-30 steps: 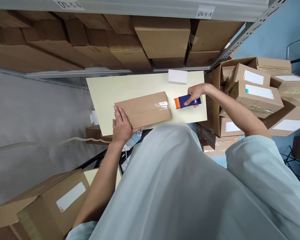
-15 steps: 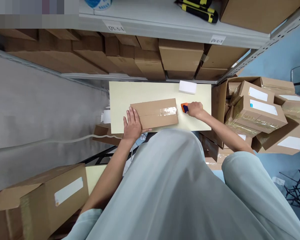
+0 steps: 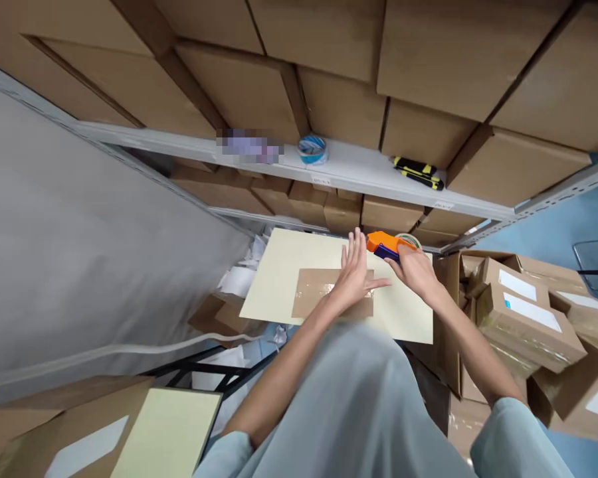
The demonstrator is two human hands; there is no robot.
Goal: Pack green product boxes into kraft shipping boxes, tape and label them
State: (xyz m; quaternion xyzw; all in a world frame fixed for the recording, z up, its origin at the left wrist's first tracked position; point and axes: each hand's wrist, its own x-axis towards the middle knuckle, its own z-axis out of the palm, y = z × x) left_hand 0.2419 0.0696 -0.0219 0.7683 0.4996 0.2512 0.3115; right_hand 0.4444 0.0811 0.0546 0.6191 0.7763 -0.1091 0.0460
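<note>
A cardboard box [image 3: 309, 292] with shiny clear tape along its top lies flat on the pale yellow tabletop [image 3: 274, 279]. My left hand [image 3: 353, 275] is over the right part of the box, fingers straight and thumb stretched out, holding nothing. Whether its palm touches the cardboard I cannot tell. Just right of it, my right hand [image 3: 417, 271] is wrapped round the handle of an orange and purple tape dispenser [image 3: 386, 244], raised above the tabletop. Part of a tape roll shows behind the dispenser, whose front end is close to my left fingertips.
Shelves full of cardboard boxes [image 3: 343, 99] rise behind the tabletop. A blue tape roll [image 3: 312, 150] and black-and-yellow cutters [image 3: 418, 174] lie on one shelf. Labelled boxes [image 3: 523, 318] are heaped at the right. Another carton [image 3: 94, 431] stands at the lower left.
The view has tilted up, showing more shelf. My left hand has moved from the box's left end to its right part. My right hand has lifted the tape dispenser. The small white box is out of sight.
</note>
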